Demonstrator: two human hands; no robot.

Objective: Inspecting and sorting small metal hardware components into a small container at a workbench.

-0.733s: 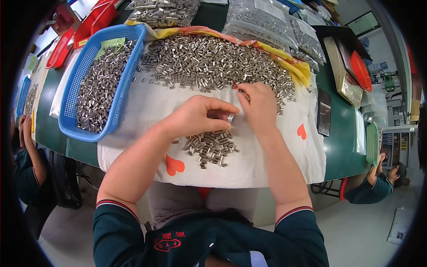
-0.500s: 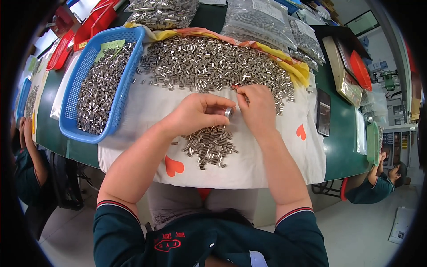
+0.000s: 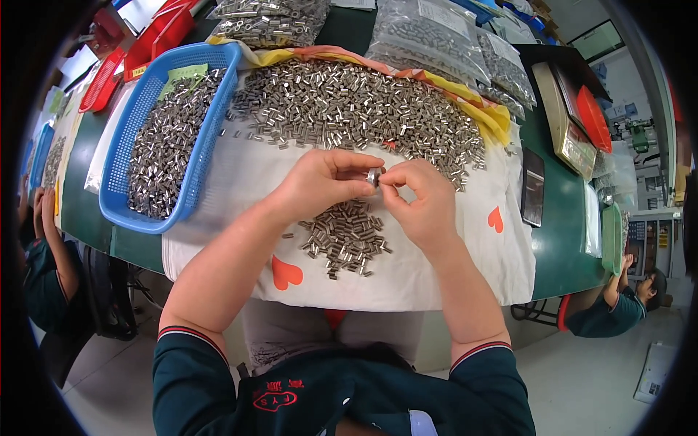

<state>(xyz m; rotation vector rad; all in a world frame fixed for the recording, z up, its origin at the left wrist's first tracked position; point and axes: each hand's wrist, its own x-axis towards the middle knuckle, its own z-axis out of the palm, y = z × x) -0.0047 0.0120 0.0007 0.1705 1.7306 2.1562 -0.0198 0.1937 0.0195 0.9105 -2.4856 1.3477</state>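
Between the thumb and fingers of my left hand [image 3: 314, 183] is a short, round metal ring-like piece [image 3: 374, 176]. My right hand [image 3: 427, 200] is closed in a pinch, its fingertips right against the right face of that piece; whatever they pinch is too small and covered to make out. Below both hands lies a small heap of short metal cylinders [image 3: 345, 236] on a white cloth [image 3: 465, 240] with red hearts. Beyond them spreads a much larger bed of the same cylinders [image 3: 342, 102].
A blue perforated basket [image 3: 113, 149] full of metal cylinders stands at the left. Clear bags of metal parts [image 3: 429, 43] line the far side. A dark phone-like slab [image 3: 532, 187] lies right of the cloth, near a red tray [image 3: 595, 120]. Other people sit at both sides.
My right hand has come back from the near edge of the large bed of cylinders to the round metal piece. My left hand stays nearly in place, still holding it.
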